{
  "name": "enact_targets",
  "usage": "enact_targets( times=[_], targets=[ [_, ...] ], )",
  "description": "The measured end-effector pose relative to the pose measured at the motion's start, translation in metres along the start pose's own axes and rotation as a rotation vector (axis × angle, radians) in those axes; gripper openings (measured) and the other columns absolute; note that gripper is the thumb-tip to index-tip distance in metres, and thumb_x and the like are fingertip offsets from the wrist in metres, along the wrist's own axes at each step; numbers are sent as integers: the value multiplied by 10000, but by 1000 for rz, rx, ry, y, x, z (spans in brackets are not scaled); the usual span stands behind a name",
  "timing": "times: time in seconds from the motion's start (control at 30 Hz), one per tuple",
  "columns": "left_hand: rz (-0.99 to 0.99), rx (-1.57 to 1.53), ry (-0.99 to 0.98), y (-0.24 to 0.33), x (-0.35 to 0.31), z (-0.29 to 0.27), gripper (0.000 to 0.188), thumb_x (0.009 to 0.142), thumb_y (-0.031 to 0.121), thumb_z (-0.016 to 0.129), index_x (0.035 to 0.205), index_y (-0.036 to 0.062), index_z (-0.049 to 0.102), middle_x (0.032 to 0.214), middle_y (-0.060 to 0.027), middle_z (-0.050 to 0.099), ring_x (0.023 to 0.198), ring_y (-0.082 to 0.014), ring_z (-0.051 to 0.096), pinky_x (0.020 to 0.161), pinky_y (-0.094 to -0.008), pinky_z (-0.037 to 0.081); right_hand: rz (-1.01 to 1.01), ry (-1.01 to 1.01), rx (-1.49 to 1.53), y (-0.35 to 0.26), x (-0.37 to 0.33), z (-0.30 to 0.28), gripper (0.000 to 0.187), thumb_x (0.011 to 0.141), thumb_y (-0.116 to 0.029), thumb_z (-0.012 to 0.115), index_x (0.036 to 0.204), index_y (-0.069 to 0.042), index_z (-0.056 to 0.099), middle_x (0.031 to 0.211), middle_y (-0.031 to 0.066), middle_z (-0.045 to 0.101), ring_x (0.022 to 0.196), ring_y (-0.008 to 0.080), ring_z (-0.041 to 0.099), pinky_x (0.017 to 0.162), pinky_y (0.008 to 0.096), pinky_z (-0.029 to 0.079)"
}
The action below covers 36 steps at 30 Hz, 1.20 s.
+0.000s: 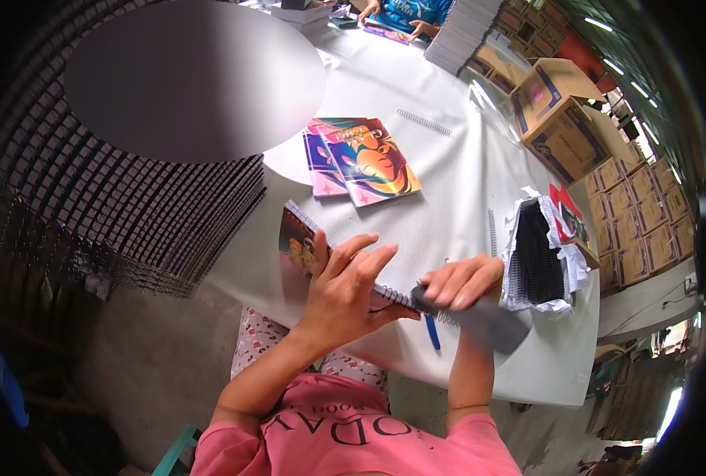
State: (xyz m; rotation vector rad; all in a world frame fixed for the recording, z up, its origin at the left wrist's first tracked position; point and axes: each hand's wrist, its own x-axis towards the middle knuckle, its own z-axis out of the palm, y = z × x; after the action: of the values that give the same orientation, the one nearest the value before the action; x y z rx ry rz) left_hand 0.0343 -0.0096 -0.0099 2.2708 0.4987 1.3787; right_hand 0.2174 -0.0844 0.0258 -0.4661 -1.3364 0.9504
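My left hand (341,282) grips a notebook (297,247) with a dark, colourful cover, tilted above the near edge of the table. A spiral binding coil (399,296) runs along the notebook's edge, and its end sticks out towards my right hand (465,279). That hand is closed on a dark grey, blocky tool (492,325), smeared by motion, at the coil's end. I cannot tell the tool's exact kind. Just below, a blue, slim object (433,332) lies on the table. Two bright-covered notebooks (377,163) overlap farther back.
Loose coils (424,121) lie on the white-covered table (448,190). A white-lined box of black coils (537,254) sits at right, cartons (563,119) beyond. A tall dark stack (186,206) stands left. Opposite, a person's hands (424,30) rest by a notebook. A grey oval hides the upper left.
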Motion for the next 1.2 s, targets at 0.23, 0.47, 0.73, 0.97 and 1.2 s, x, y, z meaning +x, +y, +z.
enact_targets(
  times=[0.23,0.47,0.73,0.97,1.2],
  targets=[
    [-23,251,-24,-32,22,-29,622,354,547,807,727,112,565,867,-60,445,1010,-283,445,905,-494,266,99,142,-308,19,2,-4,274,616,125,638,868,30,693,838,130,683,781,200,662,774,301,518],
    [-3,107,36,-33,19,-27,589,418,516,811,666,75,510,913,-81,426,920,-287,419,768,-409,316,2,-43,-38,25,18,-2,59,724,8,670,777,17,694,810,183,670,714,240,657,714,343,524],
    [-148,-21,96,-33,4,-22,740,354,433,883,915,109,527,1184,-144,341,959,-287,410,756,-375,384,146,67,-490,29,24,9,136,705,-109,705,772,9,699,783,152,664,707,222,646,705,290,513],
    [-321,-266,144,-47,-9,-12,778,376,427,899,988,131,521,1211,-125,313,954,-196,430,702,-311,444,292,-38,-767,18,37,9,99,689,-27,693,786,-22,712,745,113,669,664,173,624,676,293,504],
    [-323,-347,121,-43,-4,-20,795,432,340,906,1022,92,433,1188,-133,307,780,-201,496,699,-320,461,402,-82,-798,39,43,4,282,618,66,640,881,-10,709,808,137,680,723,185,646,684,260,498]
  ],
)
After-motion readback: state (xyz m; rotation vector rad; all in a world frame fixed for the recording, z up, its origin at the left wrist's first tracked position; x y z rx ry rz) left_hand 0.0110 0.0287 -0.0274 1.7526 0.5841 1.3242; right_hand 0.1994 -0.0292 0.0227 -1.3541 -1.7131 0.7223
